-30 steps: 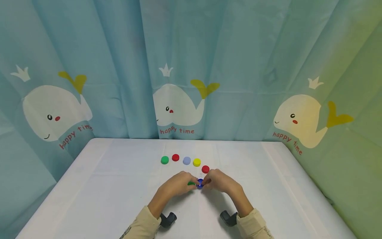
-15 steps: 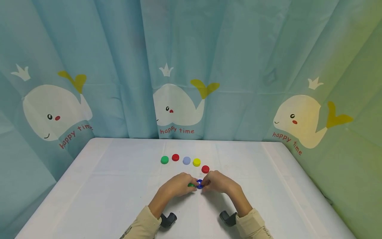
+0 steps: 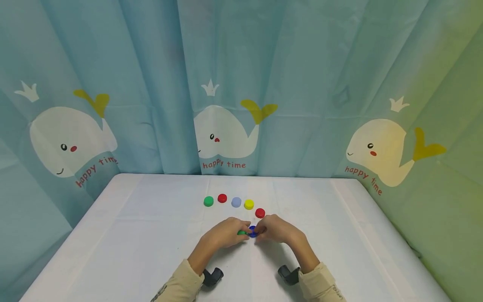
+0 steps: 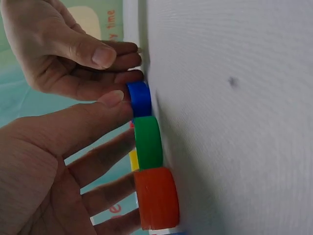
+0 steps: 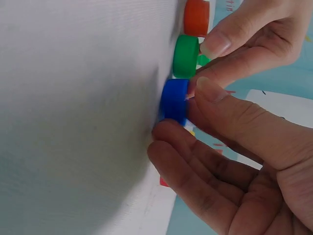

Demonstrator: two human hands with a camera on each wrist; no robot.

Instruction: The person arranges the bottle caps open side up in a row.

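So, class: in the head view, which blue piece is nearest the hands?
The dark blue piece, between the left hand and right hand; the pale blue piece lies farther back, beside the yellow piece.

On the white surface (image 3: 113, 243) we see five discs (image 3: 236, 202) in an arc; nearer us, a blue disc (image 5: 175, 100), green disc (image 4: 148, 143) and orange disc (image 4: 157, 198) line up.

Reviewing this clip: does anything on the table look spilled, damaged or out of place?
One small dark speck stands out on the white tabletop; whether it's a stain or a crumb, I can't tell. Otherwise nothing looks odd: no spill shows, and the blue cap and green cap have no visible damage.
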